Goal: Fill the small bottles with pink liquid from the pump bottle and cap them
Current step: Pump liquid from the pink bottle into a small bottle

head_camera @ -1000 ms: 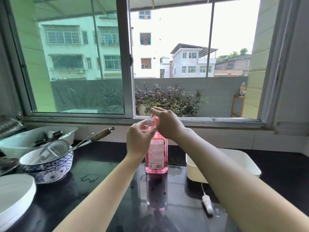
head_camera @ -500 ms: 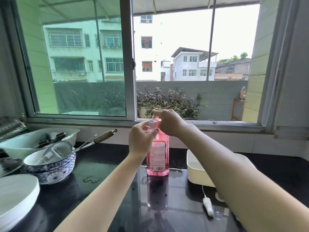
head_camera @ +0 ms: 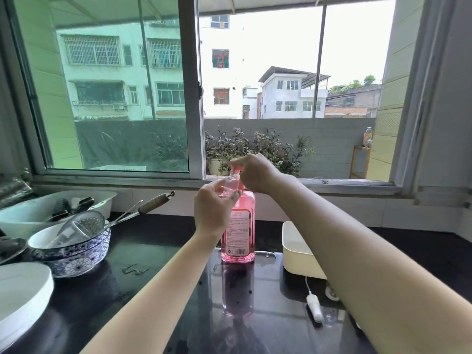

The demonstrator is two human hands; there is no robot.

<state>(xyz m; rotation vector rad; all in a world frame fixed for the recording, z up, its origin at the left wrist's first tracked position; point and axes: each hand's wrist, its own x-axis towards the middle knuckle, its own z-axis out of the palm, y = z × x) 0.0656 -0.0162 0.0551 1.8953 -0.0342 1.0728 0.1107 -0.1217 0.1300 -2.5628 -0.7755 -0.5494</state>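
Nearest, a cord switch lies on the black counter, white tray just behind it. Mid-counter stands the pump bottle w/ pink liquid; L hand curls round a small bottle, held up by the pump head. R hand curls over that head, fingers bent; window behind.

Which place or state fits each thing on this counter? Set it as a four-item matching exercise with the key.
Things
1. small clear bottle
2. pump bottle
3. white tray
4. blue-and-white bowl

Places or states
A. at the left, holds a perforated skimmer
B. stands upright on the black counter, pink liquid inside
C. gripped by the left hand, raised at the pump's spout
D. on the counter, right of the pump bottle

Pairs: 1-C, 2-B, 3-D, 4-A
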